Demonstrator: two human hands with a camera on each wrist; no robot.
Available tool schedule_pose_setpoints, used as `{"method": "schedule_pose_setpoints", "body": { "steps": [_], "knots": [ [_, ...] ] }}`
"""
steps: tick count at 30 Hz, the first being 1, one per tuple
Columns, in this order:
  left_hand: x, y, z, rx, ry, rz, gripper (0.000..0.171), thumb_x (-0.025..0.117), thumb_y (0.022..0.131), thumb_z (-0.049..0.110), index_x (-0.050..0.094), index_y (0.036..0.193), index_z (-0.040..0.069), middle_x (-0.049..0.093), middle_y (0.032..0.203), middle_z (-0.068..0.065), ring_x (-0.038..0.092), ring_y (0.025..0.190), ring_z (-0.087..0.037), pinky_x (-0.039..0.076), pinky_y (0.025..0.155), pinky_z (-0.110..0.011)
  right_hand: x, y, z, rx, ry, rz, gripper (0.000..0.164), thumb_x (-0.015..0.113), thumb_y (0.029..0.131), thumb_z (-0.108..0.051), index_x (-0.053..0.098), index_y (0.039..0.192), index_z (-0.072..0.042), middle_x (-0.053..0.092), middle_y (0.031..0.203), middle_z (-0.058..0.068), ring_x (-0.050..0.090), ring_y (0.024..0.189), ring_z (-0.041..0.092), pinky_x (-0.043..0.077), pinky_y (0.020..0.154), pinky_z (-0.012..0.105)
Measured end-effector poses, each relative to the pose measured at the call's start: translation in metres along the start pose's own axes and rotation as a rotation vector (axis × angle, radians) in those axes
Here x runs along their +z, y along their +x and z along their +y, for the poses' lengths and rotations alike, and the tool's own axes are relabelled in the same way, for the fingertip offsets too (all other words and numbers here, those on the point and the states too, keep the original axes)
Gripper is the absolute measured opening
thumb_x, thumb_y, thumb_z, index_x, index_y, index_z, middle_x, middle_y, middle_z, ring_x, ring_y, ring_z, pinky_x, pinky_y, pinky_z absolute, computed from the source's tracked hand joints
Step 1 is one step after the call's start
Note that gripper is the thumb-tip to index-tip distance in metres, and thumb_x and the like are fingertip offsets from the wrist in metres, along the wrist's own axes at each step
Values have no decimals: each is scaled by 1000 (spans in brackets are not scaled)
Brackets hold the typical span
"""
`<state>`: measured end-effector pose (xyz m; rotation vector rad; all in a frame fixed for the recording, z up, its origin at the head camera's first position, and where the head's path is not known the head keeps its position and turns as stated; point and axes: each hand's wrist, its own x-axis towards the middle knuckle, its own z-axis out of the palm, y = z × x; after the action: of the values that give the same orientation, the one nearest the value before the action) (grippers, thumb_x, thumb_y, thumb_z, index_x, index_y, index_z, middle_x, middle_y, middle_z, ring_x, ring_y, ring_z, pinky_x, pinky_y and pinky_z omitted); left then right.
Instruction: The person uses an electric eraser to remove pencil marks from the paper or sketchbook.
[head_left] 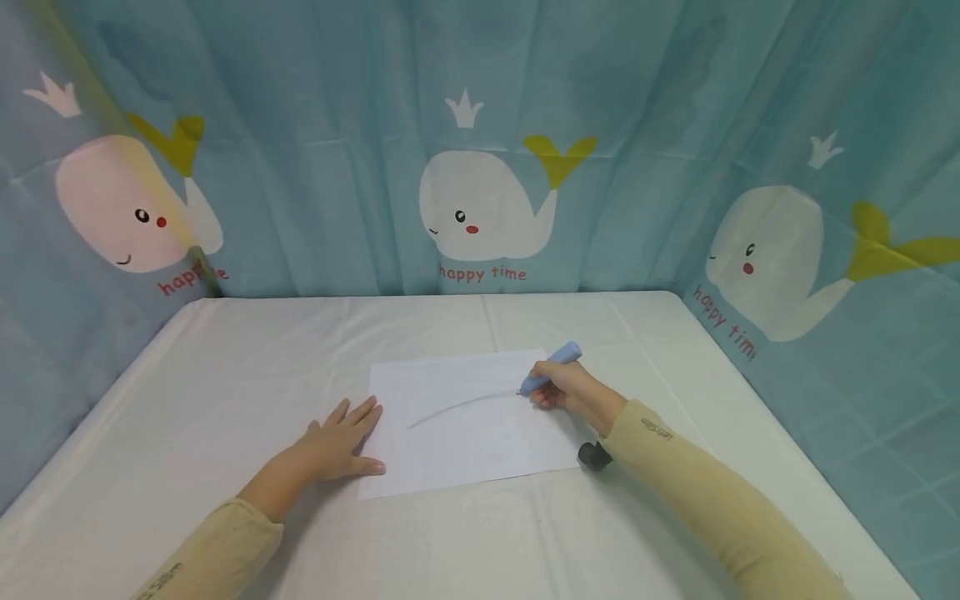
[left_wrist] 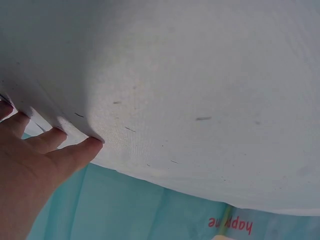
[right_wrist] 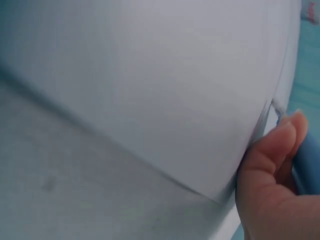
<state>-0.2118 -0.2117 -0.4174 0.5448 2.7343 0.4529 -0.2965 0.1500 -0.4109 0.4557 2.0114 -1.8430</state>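
Note:
A white sheet of paper (head_left: 465, 450) lies on the table, with a thin grey curved line rising to the right across it. My left hand (head_left: 335, 446) rests at the sheet's left edge, fingers spread and thumb on the paper. In the left wrist view, the fingers (left_wrist: 80, 152) of that hand are extended against the white surface. Near the sheet's upper right, my right hand (head_left: 558, 385) pinches a thick light-blue pen (head_left: 564, 353). Its fine tip sits at the right end of the grey line. The right wrist view shows thumb and finger around the blue barrel (right_wrist: 307, 165).
A white cloth covers the table (head_left: 247, 358). Blue-green curtains (head_left: 337, 167) printed with whales hang behind and at both sides. A small black object (head_left: 595, 456) is under the right sleeve (head_left: 690, 483), by the sheet's lower right corner.

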Motion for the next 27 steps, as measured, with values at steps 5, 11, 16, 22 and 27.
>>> {"method": "schedule_pose_setpoints", "body": {
  "steps": [5,11,16,22,27],
  "knots": [
    [0,1,-1,-1,-7,-3,97,71,82,51,29,149,-5,18,157,-23,8,139,-56,12,97,-80,-2,1,0,-6,-1,5,16,57,87,-7,58,95,7,60,62,9,55,50,12,47,50,20],
    [-1,2,0,-3,-10,-8,97,71,82,51,28,149,-5,18,157,-23,8,139,-56,11,97,-80,-5,2,0,-1,-30,-11,18,56,88,-7,59,96,8,59,61,9,55,49,12,47,49,20],
    [-1,1,1,-4,-13,-11,97,71,82,51,28,149,-5,18,157,-23,7,139,-56,11,97,-80,-6,0,-1,5,-44,-4,17,57,88,-9,58,96,7,59,62,8,54,51,11,47,51,20],
    [-1,1,1,-8,-6,-11,97,72,82,51,29,149,-5,18,157,-23,8,139,-56,12,97,-80,-4,-1,-1,-5,-30,-2,16,57,87,-9,59,93,6,59,60,7,55,49,11,47,49,19],
    [1,1,0,-8,-4,-7,98,72,81,51,29,149,-5,18,157,-23,8,139,-56,12,97,-80,-1,1,-1,-25,-9,6,16,57,88,-8,59,95,6,59,60,7,54,48,10,46,48,19]
  ]
}}
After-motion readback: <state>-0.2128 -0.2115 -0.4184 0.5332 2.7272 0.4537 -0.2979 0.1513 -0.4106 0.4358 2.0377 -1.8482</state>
